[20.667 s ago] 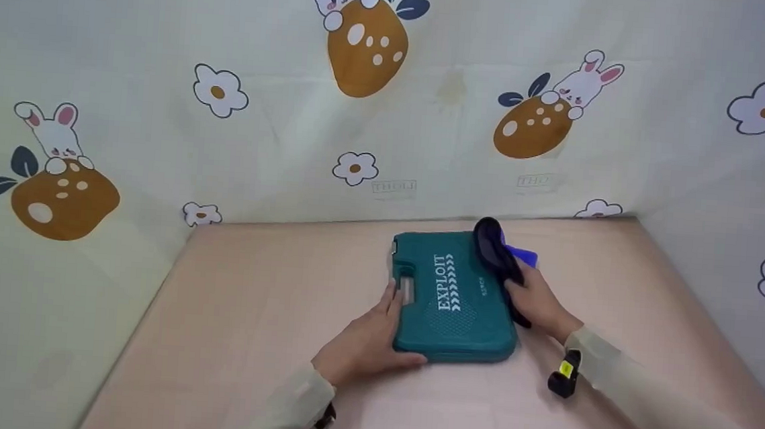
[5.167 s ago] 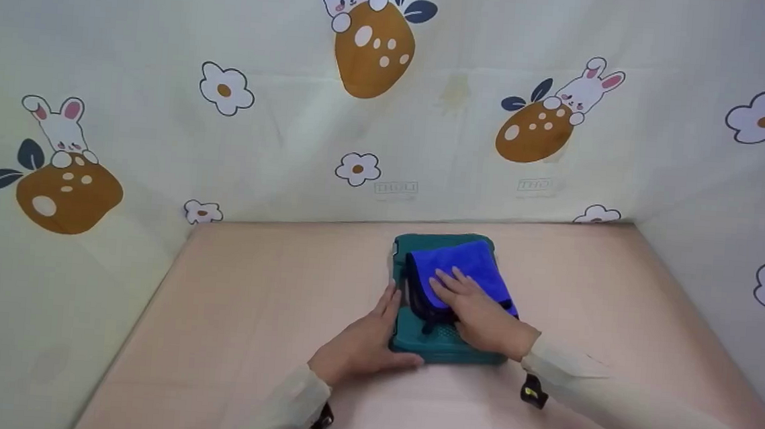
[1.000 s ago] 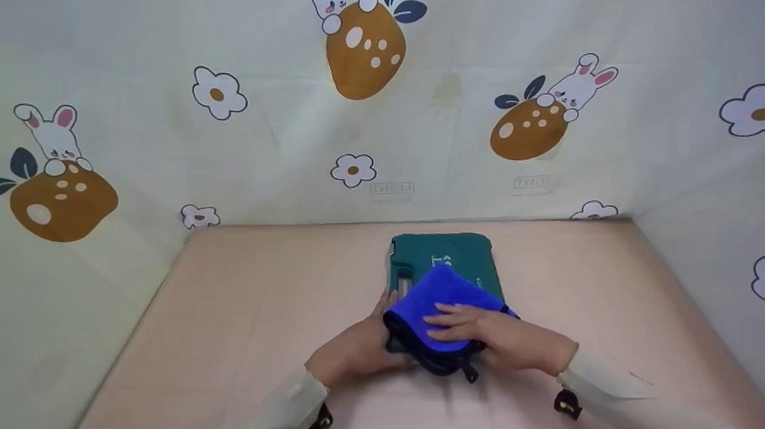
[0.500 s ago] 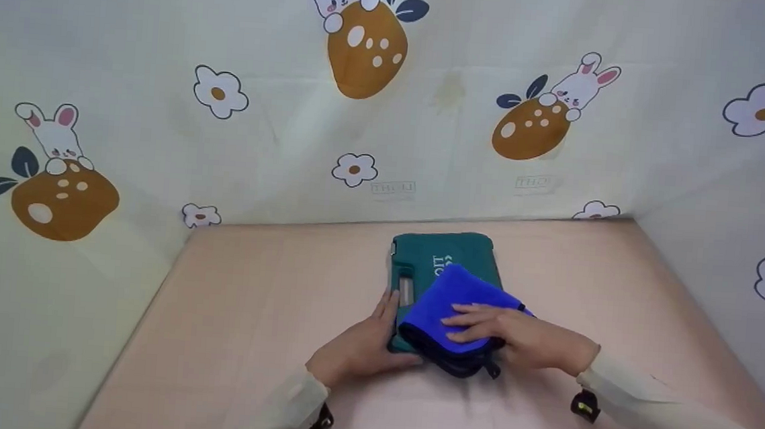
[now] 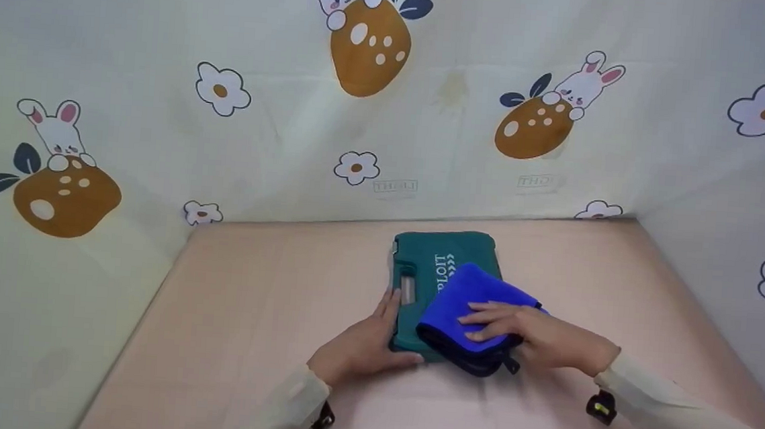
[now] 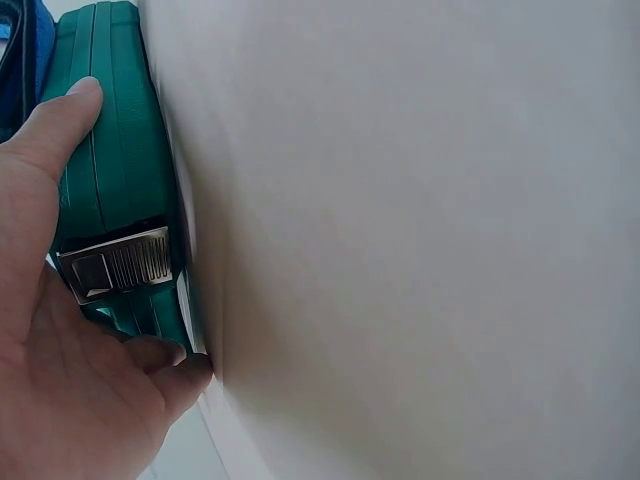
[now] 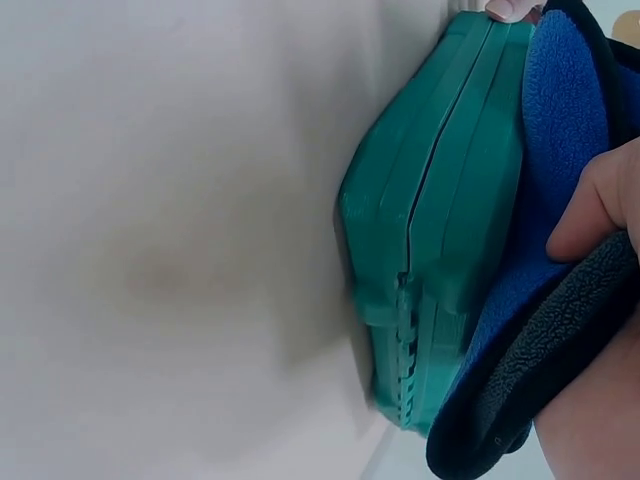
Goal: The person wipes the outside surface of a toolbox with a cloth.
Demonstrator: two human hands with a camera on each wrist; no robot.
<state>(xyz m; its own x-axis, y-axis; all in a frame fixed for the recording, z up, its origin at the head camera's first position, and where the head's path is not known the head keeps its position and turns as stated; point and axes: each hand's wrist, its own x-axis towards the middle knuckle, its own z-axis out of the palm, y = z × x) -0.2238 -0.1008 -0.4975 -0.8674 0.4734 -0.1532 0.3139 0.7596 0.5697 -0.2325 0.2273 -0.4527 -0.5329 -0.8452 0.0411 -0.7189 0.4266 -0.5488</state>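
A green plastic tool case (image 5: 468, 247) with white lettering lies flat on the table. My left hand (image 5: 363, 348) holds its near left corner, fingers along the handle side and thumb along the front side. In the left wrist view, a metal latch (image 6: 118, 265) shows between thumb and fingers. My right hand (image 5: 536, 333) grips a folded blue cloth (image 5: 447, 306) with black edging on the case's near right part. Its fingers lie on top; in the right wrist view the thumb (image 7: 590, 215) presses into the cloth, beside the hinged side of the case. The cloth covers part of the lettering.
The table (image 5: 263, 287) has a pale pink cover. Behind it and at both sides hangs a light sheet (image 5: 279, 147) printed with rabbits and flowers. A black strap (image 5: 601, 408) hangs below the right sleeve.
Earlier the cloth lay over the middle of the case, then nearer the front. Over the last second my right hand has slid it rightward, uncovering more lettering. The left hand has stayed at the corner.
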